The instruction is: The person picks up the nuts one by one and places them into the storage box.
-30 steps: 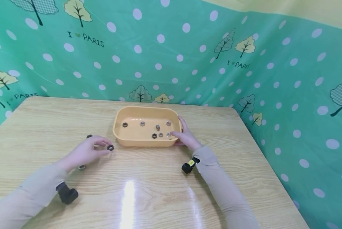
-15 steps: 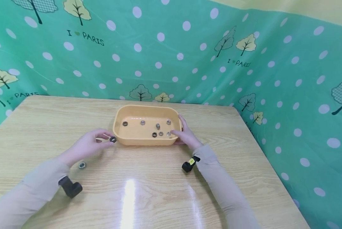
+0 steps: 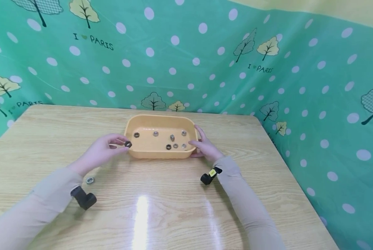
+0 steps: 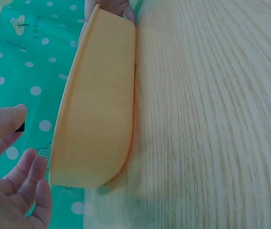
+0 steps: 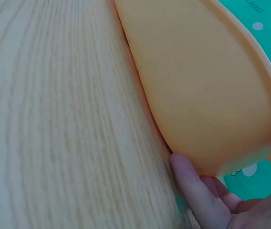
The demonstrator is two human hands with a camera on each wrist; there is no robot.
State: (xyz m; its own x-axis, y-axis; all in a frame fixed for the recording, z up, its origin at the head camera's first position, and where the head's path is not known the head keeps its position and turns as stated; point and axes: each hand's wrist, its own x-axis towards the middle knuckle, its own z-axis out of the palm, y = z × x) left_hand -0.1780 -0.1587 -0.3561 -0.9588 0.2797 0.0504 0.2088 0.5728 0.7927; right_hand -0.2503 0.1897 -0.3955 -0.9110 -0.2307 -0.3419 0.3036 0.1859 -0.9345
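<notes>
My left hand (image 3: 102, 150) pinches a dark hex nut (image 3: 128, 144) between thumb and fingertip, right at the left end of an orange plastic tub (image 3: 158, 155). In the left wrist view only a black sliver of that nut (image 4: 20, 127) shows past the thumb; the other fingers are loosely bent. My right hand (image 3: 207, 148) grips the tub's right end, one digit over the rim and others low on the outside wall. Inside the tub lie several silver and dark nuts (image 3: 172, 138), spread over its floor. One silver nut (image 3: 90, 180) rests on the table near my left wrist.
The wooden table (image 3: 174, 208) runs back to a green dotted curtain (image 3: 174, 69) that also closes off the right side. A black wrist camera (image 3: 85, 200) sits on the left sleeve, another black camera (image 3: 207, 178) on the right.
My left hand has moved right and away from me with the dark nut, from beside the tub up to its left rim. The right hand stays at the tub, shifting slightly.
</notes>
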